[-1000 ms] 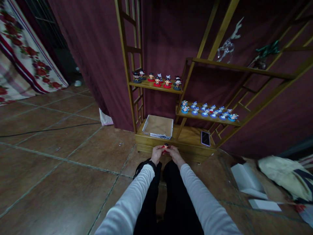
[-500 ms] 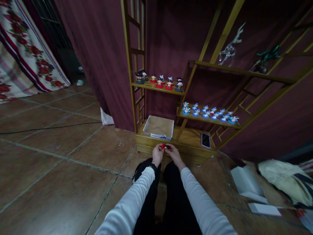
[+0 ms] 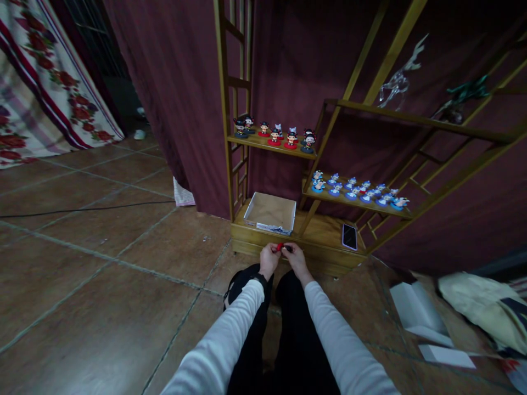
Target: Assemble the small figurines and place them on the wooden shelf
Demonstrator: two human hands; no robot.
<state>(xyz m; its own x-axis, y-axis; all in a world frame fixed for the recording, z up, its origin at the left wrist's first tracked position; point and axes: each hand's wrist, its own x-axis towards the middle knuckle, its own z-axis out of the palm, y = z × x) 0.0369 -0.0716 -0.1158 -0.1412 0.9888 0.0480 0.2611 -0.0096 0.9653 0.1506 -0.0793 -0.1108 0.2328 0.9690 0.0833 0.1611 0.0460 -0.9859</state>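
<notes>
Between my two hands is a small figurine point(image 3: 284, 248) with a red base and a dark top, held just in front of the wooden shelf's low front. My left hand point(image 3: 269, 259) pinches its red end. The fingers of my right hand point(image 3: 297, 258) close on its dark end, hiding part of it. Just beyond my hands, a shallow cardboard box point(image 3: 272, 210) lies on the bottom board, and I see nothing in it. Similar figurines on red and dark bases point(image 3: 275, 137) stand in rows on the upper left shelf.
Blue and white figurines point(image 3: 353, 191) line the middle shelf. A phone point(image 3: 349, 237) lies on the bottom board at right. Above stand a clear deer ornament point(image 3: 395, 88) and a green ornament point(image 3: 467, 93). White boxes point(image 3: 420, 310) and a pale bag point(image 3: 480, 304) rest on the floor at right.
The view has shifted slightly, so the shelf sits a little further right. Both hands keep hold of the figurine, with its red end still at the left.
</notes>
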